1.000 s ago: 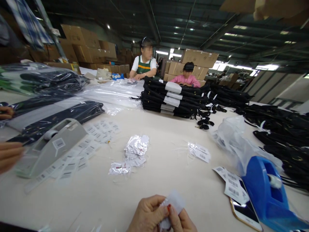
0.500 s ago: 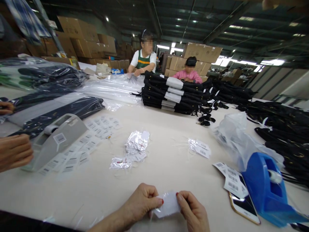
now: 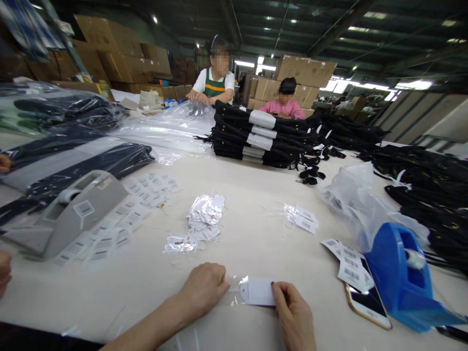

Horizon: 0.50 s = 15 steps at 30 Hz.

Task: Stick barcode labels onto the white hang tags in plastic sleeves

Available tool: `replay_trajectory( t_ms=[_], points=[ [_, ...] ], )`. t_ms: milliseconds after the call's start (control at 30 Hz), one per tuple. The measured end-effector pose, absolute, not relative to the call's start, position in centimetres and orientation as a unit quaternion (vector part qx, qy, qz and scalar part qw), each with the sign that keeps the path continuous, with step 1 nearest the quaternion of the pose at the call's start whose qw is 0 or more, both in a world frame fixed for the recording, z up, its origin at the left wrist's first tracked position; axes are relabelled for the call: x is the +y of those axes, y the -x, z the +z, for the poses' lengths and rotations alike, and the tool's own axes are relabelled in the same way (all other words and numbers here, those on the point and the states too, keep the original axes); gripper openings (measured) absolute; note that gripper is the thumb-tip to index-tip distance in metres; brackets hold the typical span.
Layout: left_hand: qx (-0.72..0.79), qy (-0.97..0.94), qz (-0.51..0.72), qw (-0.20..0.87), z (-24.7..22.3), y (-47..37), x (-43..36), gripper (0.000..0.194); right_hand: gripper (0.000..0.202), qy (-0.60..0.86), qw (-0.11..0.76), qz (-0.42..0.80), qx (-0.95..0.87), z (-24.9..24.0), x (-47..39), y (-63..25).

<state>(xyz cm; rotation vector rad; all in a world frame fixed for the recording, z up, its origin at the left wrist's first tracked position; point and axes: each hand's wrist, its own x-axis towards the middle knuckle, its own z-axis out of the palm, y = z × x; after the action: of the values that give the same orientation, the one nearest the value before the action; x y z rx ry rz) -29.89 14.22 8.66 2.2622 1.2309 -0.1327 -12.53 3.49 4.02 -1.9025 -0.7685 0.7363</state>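
In front of me a white hang tag [image 3: 258, 291] with a small hole lies level between my two hands. Clear plastic, apparently a small sleeve [image 3: 236, 280], reaches from the tag's holed end towards my left hand [image 3: 205, 285]. That hand is closed, knuckles up, seemingly on the plastic's end; its fingertips are hidden. My right hand [image 3: 294, 312] pinches the tag's other end between thumb and fingers. Beyond them lies a pile of bagged tags [image 3: 206, 214], with one bagged tag [image 3: 180, 243] beside it. Farther right are a few barcoded tags [image 3: 302, 218] with strings.
A blue tape dispenser [image 3: 397, 278] stands right, by a phone [image 3: 369, 302] under barcode stickers [image 3: 353, 268]. Left are a grey tape dispenser [image 3: 84, 209], sticker sheets [image 3: 104, 243] and a co-worker's hand [image 3: 4, 270]. Stacked black goods [image 3: 263, 139] and two people are behind.
My left hand has pulled away leftward from the tag and closed, so the holed end and clear plastic now show. My right hand stays at the tag's right end. The co-worker's hand has drawn back left.
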Motion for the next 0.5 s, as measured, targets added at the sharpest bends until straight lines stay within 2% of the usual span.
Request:
replay_trajectory(
  t_ms=[100, 200, 267, 333, 433, 500],
  points=[
    [0.43, -0.89, -0.018, 0.153, 8.0, 29.9, 13.3, 0.019, 0.033, 0.799, 0.405, 0.257, -0.362, 3.7, 3.5, 12.8],
    [0.307, -0.938, 0.154, 0.049, 6.0, 29.9, 12.9, 0.025, 0.03, 0.808, 0.371, 0.23, -0.396, 3.8, 3.6, 12.7],
    [0.179, -0.95, 0.252, 0.039, 4.4, 29.9, 13.1, 0.021, 0.03, 0.821, 0.367, 0.196, -0.391, 4.2, 3.4, 11.6],
    [0.113, -0.95, 0.287, 0.055, 3.2, 29.8, 13.2, 0.019, 0.032, 0.857, 0.344, 0.1, -0.369, 5.1, 3.0, 9.2],
    [0.124, -0.946, 0.291, 0.065, 2.5, 29.9, 13.2, 0.022, 0.039, 0.92, 0.207, -0.073, -0.324, 6.7, 2.5, 4.5],
    [0.13, -0.944, 0.298, 0.055, 2.4, 30.0, 13.0, 0.026, 0.049, 0.94, 0.14, -0.115, -0.288, 7.4, 2.8, 1.7]
  ],
)
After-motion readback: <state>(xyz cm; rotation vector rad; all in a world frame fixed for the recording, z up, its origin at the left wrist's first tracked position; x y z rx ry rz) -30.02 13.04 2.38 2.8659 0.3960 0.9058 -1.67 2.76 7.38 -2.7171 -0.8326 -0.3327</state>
